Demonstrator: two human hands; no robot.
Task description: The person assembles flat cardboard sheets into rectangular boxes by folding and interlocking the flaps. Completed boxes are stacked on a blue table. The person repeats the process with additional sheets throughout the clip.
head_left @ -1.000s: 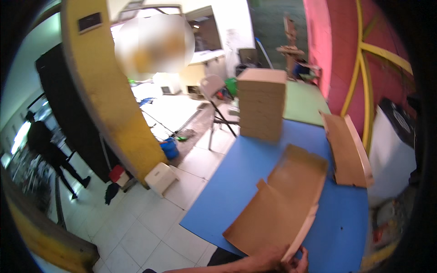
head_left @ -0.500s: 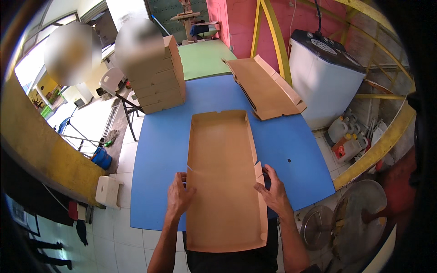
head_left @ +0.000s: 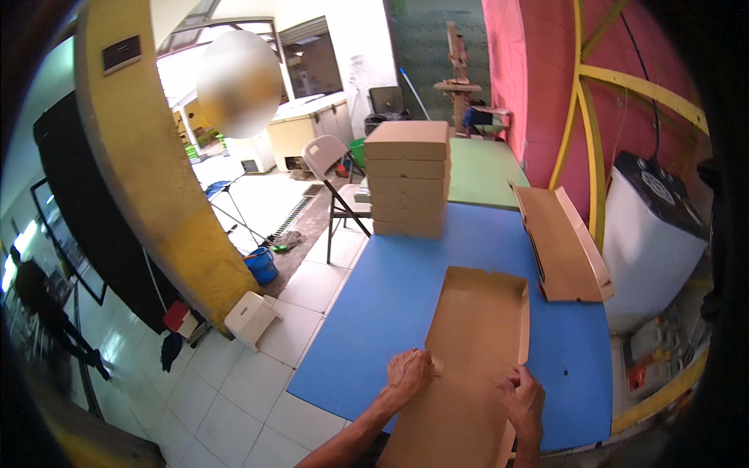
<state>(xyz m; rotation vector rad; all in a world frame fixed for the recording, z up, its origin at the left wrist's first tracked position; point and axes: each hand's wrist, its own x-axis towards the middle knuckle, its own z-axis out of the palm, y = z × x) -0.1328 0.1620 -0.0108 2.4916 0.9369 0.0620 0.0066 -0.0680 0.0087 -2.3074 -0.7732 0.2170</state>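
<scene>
A long brown cardboard box (head_left: 476, 335), unfolded with low raised walls, lies lengthwise in front of me on the blue table (head_left: 359, 312), its near end running out at the lower edge. My left hand (head_left: 409, 373) has its fingers curled closed on the box's left side, where a small flap stands up beside the fingertips. On the opposite side, my right hand (head_left: 524, 399) pinches at the right wall, thumb and fingers drawn together. Parts of both side walls are hidden behind the hands.
A stack of closed cardboard boxes (head_left: 407, 179) stands at the table's far left corner. Flat cardboard blanks (head_left: 563, 246) lie at the far right. Around the table are a folding chair (head_left: 335, 187), a white stool (head_left: 252, 320), a washing machine (head_left: 655, 242) and a distant person (head_left: 48, 300).
The view has turned left, so the table sits further right. Both hands, previously with fingers apart along the box's sides, have closed at its side walls.
</scene>
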